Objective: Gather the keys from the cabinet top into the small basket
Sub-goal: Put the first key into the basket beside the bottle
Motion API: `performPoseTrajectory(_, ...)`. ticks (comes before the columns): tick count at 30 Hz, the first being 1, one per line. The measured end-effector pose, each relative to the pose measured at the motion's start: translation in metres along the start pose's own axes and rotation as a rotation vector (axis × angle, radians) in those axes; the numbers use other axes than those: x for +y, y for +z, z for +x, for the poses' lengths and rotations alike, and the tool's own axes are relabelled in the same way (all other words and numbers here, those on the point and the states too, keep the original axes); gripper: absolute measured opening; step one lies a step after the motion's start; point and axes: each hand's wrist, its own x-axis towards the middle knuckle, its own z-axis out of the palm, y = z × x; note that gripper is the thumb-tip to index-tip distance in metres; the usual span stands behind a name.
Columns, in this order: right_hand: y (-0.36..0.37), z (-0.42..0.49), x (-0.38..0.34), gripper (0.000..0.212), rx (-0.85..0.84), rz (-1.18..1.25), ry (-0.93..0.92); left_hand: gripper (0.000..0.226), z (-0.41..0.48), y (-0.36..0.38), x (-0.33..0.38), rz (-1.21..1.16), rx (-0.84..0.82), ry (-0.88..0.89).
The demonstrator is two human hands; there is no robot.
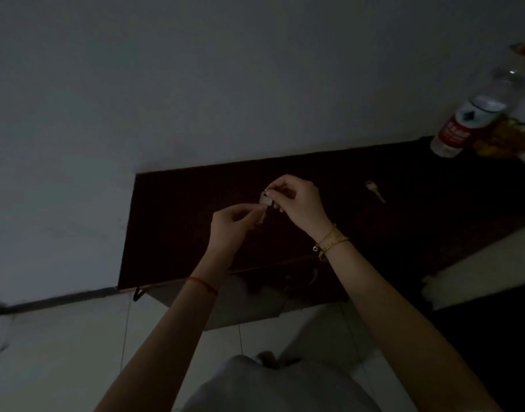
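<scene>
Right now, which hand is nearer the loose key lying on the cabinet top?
Right. The right hand is just left of the loose key; the left hand is farther left.

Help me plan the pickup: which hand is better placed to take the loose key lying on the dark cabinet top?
Probably the right hand: the loose pale key lies to its right, nearer than to the left hand. Both hands now pinch a small key.

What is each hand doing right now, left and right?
Left hand: closed, pinching the lower end of a key.
Right hand: closed, pinching the top end of the same key.
</scene>
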Motion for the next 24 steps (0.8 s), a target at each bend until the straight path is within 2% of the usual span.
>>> performPoseTrajectory(8,-0.059,-0.034,0.001,0.008,0.150,0.024,0.072,0.012,-0.005,0.050,0.020,-0.065,-0.245,-0.015)
performPoseTrajectory(14,-0.106,-0.068,0.014,0.014,0.263,-0.070,0.088,0.010,-0.010,0.100,0.024,-0.103,-0.379,-0.046)
performPoseTrajectory(24,-0.214,-0.115,0.051,0.014,0.397,-0.061,0.192,0.010,-0.015,0.219,0.023,-0.077,-0.538,-0.065)
